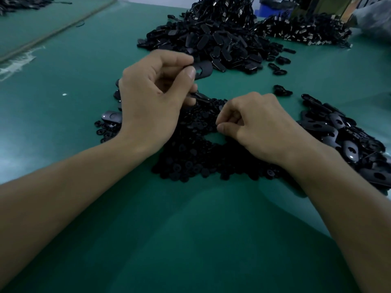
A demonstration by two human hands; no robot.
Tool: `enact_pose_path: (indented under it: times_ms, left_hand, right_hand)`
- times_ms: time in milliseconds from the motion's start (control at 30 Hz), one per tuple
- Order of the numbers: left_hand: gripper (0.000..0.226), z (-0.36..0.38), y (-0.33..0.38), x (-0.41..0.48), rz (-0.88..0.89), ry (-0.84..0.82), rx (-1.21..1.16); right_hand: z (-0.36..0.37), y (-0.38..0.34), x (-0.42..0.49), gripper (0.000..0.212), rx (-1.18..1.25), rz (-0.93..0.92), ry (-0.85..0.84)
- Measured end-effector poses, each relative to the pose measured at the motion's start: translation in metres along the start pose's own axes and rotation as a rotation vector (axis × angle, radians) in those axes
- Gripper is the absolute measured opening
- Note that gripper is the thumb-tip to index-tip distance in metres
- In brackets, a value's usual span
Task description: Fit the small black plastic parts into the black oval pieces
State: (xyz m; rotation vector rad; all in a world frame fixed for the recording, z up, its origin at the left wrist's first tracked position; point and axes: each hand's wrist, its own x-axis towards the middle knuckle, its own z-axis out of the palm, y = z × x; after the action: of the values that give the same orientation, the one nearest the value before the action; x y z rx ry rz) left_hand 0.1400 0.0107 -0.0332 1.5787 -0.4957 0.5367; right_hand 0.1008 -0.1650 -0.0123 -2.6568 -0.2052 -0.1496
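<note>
Left hand (152,98) pinches a flat black oval plastic piece (204,69) between thumb and forefinger, raised off the green table mat (190,229). Right hand (256,125) rests curled on the heap of small black round plastic parts (190,157); can't tell if it holds one.

Risks: a part may enter tilted, miss the oval's cut-out or drop back into the heap, and the thin pinch could let the oval twist.

Hidden: right fingertips. Black-on-black and dim. Far piles of black pieces (211,39) are blurred.
</note>
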Motion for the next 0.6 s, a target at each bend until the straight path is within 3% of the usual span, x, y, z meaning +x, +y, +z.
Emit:
enact_pose_path:
  times_ms: [200,400,600]
  left_hand:
    - [0.008,-0.004,0.001,0.007,0.069,0.11,0.019]
    - [0.007,-0.001,-0.001,0.002,-0.068,-0.035,0.008]
    - [0.009,0.004,-0.005,-0.005,-0.165,-0.106,-0.033]
  right_hand:
    - [0.003,0.001,0.0,0.015,-0.033,-0.071,0.048]
    - [0.002,-0.003,-0.001,0.015,0.151,-0.105,0.245]
    - [0.001,-0.004,-0.003,0.014,0.27,-0.084,0.32]
